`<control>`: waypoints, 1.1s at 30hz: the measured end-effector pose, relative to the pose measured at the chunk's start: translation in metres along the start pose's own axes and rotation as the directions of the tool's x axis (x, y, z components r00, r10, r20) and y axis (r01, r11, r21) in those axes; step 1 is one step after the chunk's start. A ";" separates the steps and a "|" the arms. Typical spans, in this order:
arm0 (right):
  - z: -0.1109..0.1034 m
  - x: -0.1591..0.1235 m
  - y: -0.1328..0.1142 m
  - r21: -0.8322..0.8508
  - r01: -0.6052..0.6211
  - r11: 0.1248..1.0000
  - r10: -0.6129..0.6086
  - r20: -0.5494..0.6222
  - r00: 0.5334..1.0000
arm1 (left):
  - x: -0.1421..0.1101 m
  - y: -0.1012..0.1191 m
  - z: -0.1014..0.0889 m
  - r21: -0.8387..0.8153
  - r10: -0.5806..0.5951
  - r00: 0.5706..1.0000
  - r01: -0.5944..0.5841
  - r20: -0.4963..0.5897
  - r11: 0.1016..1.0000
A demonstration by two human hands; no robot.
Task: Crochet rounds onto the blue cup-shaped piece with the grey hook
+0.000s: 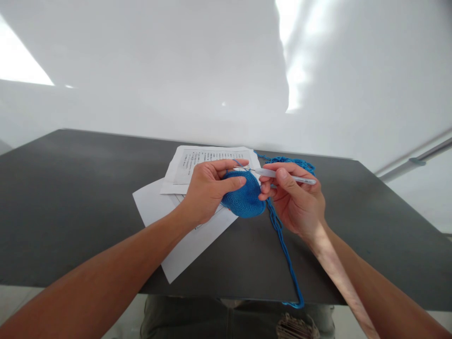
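Note:
A round piece of blue crochet work is pinched at its upper edge by my left hand, thumb on the near face. A strand of blue yarn runs over the left index finger. My right hand grips a crochet hook with a pale handle, held much like a pen. The hook's thin metal shaft points left and meets the yarn at the work's top edge; whether its tip sits inside a stitch I cannot tell. Part of the work lies hidden behind the left fingers.
Printed sheets of paper lie under and behind my hands on the dark table. A heap of blue yarn rests behind my right hand, and strands of it trail over the near table edge. A white wall rises behind.

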State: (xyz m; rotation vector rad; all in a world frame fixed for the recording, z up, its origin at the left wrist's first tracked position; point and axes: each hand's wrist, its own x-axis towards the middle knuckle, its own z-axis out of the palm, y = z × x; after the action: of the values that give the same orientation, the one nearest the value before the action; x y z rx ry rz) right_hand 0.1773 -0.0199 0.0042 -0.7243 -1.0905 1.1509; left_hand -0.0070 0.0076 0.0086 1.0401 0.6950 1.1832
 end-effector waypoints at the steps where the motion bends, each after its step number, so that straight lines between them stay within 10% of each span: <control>1: 0.000 0.000 -0.001 -0.001 0.003 1.000 -0.003 0.003 1.000 | 0.000 0.000 0.000 -0.006 -0.004 1.000 0.004 0.003 1.000; 33: -0.008 0.001 -0.011 -0.099 0.154 0.983 -0.144 0.103 0.984 | -0.001 0.004 -0.002 0.003 -0.031 0.999 0.031 -0.015 1.000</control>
State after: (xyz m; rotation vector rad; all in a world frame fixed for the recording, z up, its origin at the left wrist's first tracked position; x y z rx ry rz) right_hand 0.1881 -0.0213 0.0115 -0.6633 -1.2729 1.0136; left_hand -0.0101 0.0076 0.0114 1.0205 0.7223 1.1651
